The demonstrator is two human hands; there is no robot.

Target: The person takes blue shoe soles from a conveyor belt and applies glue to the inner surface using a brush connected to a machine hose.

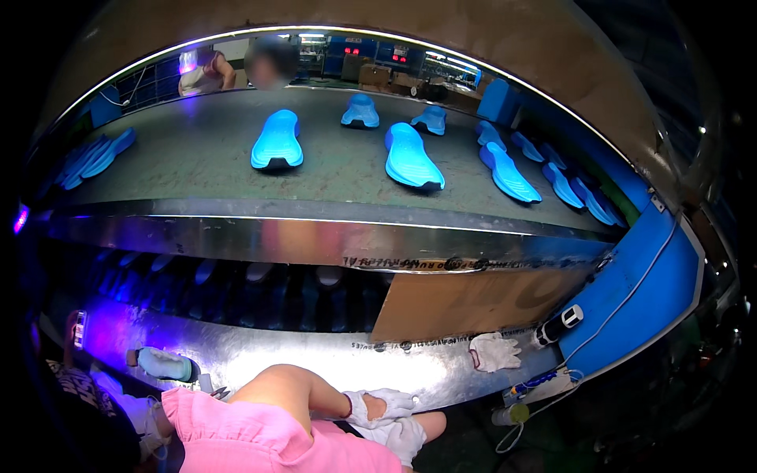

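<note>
My left hand (384, 404), in a white work glove, lies low in front of me beside the bench edge. Its fingers stretch out to the right and hold nothing visible; a patch of skin shows at the glove. Just below it, my right hand (405, 440), also white-gloved, rests by my bare leg (433, 426). Its fingers look laid over the leg, with no object seen in them. Black and white cloth (369, 432) shows between the hands and my pink top (268, 437). On the metal bench (315, 363) nearby lies a loose white glove (495, 351).
Bright blue shoe soles (277, 140) are spread along the grey-green conveyor belt (213, 169). Darker soles (260, 299) line the shelf beneath, beside a cardboard sheet (473, 303). A black-and-white cylinder (560, 325) stands right. A co-worker's gloved hand (150, 426) is at left, near a bottle (164, 364).
</note>
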